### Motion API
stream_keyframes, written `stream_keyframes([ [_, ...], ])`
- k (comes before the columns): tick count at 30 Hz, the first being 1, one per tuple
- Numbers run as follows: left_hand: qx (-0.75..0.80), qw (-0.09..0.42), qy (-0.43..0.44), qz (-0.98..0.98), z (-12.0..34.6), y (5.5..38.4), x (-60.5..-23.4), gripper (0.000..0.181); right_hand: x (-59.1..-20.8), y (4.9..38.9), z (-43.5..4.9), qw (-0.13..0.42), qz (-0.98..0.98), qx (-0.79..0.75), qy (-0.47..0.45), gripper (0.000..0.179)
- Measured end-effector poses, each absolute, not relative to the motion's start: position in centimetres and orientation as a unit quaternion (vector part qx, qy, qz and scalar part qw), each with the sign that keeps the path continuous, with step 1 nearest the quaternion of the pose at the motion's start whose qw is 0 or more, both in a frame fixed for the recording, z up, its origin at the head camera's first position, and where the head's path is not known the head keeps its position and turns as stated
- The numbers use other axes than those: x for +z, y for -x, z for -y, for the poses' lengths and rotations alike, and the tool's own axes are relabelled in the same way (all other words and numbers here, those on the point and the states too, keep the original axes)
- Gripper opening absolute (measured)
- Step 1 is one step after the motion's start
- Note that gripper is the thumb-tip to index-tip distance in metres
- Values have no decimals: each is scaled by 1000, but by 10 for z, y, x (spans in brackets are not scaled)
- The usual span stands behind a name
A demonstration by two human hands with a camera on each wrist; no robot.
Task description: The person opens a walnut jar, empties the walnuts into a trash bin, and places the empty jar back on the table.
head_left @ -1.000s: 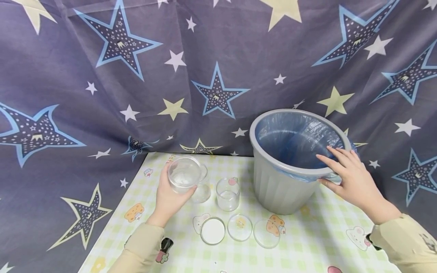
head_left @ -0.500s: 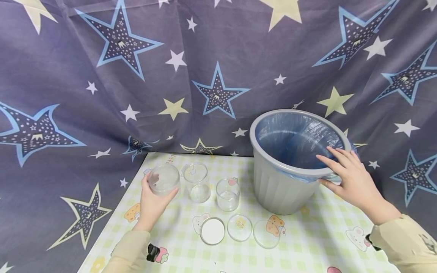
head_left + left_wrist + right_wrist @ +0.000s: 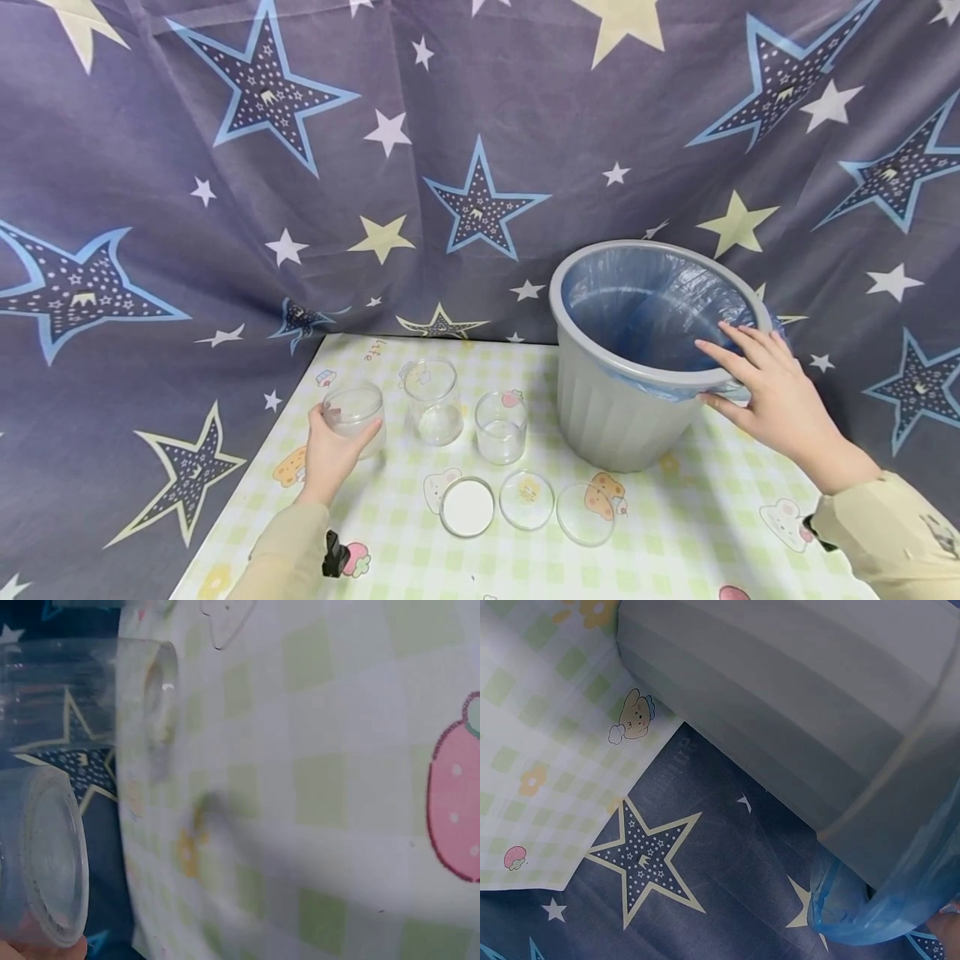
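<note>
My left hand [image 3: 332, 454] holds a clear plastic jar [image 3: 363, 421] by its sides at the left of the table. In the left wrist view the underside of this jar [image 3: 56, 855] shows, seemingly off the tablecloth, with a fingertip at its edge. Two more clear jars stand to its right, a taller-looking one [image 3: 432, 400] and another one [image 3: 501, 442]. At the far right my right hand [image 3: 772, 396] rests on the rim of a grey bin [image 3: 626, 425], fingers spread over the edge. A blue bag [image 3: 855, 904] lines the bin.
In front of the jars lie three round lids in a row: one white-centred lid [image 3: 468, 507], a clear lid [image 3: 527, 500] and another clear lid [image 3: 586, 514]. The checked tablecloth [image 3: 435, 575] ends at a starry cloth backdrop [image 3: 480, 83] behind and at the left.
My left hand has carried its jar leftward, away from in front of the taller-looking jar, then lowered it toward the table. The right hand stays on the bin.
</note>
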State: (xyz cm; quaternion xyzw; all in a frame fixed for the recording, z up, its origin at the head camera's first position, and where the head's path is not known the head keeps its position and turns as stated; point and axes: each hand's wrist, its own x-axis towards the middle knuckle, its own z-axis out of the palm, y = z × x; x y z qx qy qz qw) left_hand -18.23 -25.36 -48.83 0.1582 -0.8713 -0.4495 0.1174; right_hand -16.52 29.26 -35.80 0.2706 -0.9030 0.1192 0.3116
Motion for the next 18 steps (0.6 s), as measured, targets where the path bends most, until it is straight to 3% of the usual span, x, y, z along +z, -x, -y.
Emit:
stream_keyframes([
  [18, -450, 107, -180, 868, 256, 211, -517, 108, -359, 166, -294, 316, 901, 120, -272, 73],
])
